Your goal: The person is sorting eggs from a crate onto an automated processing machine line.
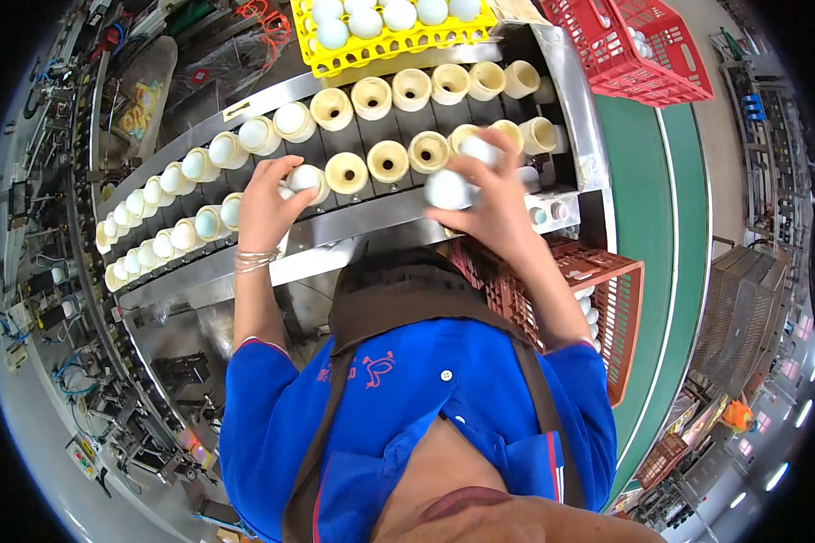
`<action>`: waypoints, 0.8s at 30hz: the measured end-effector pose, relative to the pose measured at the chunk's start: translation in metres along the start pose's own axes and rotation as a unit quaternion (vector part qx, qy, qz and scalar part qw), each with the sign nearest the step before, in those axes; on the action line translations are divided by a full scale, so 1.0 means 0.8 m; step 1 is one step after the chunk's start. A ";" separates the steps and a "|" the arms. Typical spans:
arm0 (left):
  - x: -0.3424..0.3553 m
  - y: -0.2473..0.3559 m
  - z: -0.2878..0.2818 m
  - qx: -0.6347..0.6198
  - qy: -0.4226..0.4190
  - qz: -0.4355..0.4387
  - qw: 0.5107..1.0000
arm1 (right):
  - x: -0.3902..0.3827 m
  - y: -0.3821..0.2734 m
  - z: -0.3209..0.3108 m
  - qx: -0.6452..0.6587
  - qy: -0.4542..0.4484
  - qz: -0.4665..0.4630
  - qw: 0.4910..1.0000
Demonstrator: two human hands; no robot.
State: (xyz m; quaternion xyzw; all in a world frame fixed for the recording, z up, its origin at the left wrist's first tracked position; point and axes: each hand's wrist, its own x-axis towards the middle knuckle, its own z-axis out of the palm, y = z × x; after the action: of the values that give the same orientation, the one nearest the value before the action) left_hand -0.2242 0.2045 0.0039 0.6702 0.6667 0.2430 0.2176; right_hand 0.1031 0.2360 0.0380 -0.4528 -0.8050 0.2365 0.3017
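Two rows of cream cups on a conveyor (326, 143) run across in front of me. Pale eggs sit in the cups on the left; several cups further right, such as one cup (388, 162), hold none. My left hand (268, 204) curls its thumb and fingers around a white egg (306, 178) at a near-row cup. Part of another pale egg shows under its palm. Over the right part of the near row, my right hand (501, 201) is closed around a white egg (448, 190) and a second one (478, 150), slightly blurred.
A yellow egg tray (353, 61) full of eggs stands beyond the rows. At the far right is a red crate (647, 77); a brownish-red crate (627, 339) with eggs stands by my right arm. A green belt (647, 299) runs along the right. Machinery (72, 362) lines the left.
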 end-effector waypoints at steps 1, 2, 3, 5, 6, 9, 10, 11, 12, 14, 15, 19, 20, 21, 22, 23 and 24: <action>0.003 -0.005 -0.005 -0.037 0.010 -0.019 0.999 | 0.024 0.001 0.029 0.019 -0.016 -0.010 1.000; 0.001 -0.009 -0.010 -0.110 0.014 -0.042 0.993 | 0.046 0.000 0.052 -0.080 -0.004 -0.089 0.993; 0.000 -0.013 -0.013 -0.186 0.015 -0.064 0.980 | 0.061 0.003 0.068 -0.109 -0.042 -0.087 0.989; -0.008 -0.010 -0.019 -0.313 0.002 -0.078 0.947 | 0.076 0.011 0.083 -0.117 -0.098 -0.091 0.984; -0.008 -0.002 -0.020 -0.309 -0.009 -0.058 0.949 | 0.080 0.017 0.085 -0.101 -0.112 -0.090 0.984; -0.004 0.028 -0.004 -0.310 -0.034 -0.014 0.950 | 0.111 0.024 0.096 -0.047 -0.132 -0.106 0.985; 0.002 0.038 0.003 -0.300 -0.024 0.005 0.954 | 0.127 0.021 0.104 -0.027 -0.130 -0.109 0.985; 0.009 0.042 0.008 -0.218 -0.030 0.010 0.975 | 0.145 0.017 0.114 0.009 -0.086 -0.156 0.984; 0.013 0.042 0.013 -0.134 -0.036 0.016 0.990 | 0.159 0.016 0.133 0.002 -0.081 -0.175 0.981; 0.021 0.029 0.034 -0.031 -0.036 0.043 0.998 | 0.187 0.012 0.166 -0.012 -0.066 -0.215 0.974; 0.021 0.024 0.040 0.022 -0.035 0.056 0.998 | 0.196 0.009 0.176 -0.023 -0.093 -0.204 0.974; 0.026 0.021 0.032 -0.026 -0.041 0.046 0.998 | 0.218 0.010 0.203 -0.044 -0.034 -0.164 0.985; 0.028 0.021 0.032 -0.023 -0.042 0.053 0.997 | 0.219 0.019 0.204 -0.048 0.020 -0.154 0.987; 0.030 0.020 0.031 -0.021 -0.045 0.064 0.997 | 0.224 0.028 0.215 -0.045 0.071 -0.146 0.986; 0.031 0.016 0.036 -0.008 -0.044 0.068 0.997 | 0.218 0.033 0.210 -0.119 0.031 -0.136 0.983; 0.037 0.018 0.034 -0.003 -0.069 0.072 0.995 | 0.209 0.047 0.222 -0.201 -0.010 -0.105 0.974; 0.042 0.025 0.036 -0.003 -0.073 0.067 0.995 | 0.197 0.064 0.231 -0.195 0.002 -0.092 0.977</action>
State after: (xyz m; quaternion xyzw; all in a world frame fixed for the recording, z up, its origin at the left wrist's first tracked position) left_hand -0.1910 0.2384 -0.0051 0.7286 0.6017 0.2094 0.2516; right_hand -0.0606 0.3783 -0.0827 -0.4276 -0.8731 0.0455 0.2296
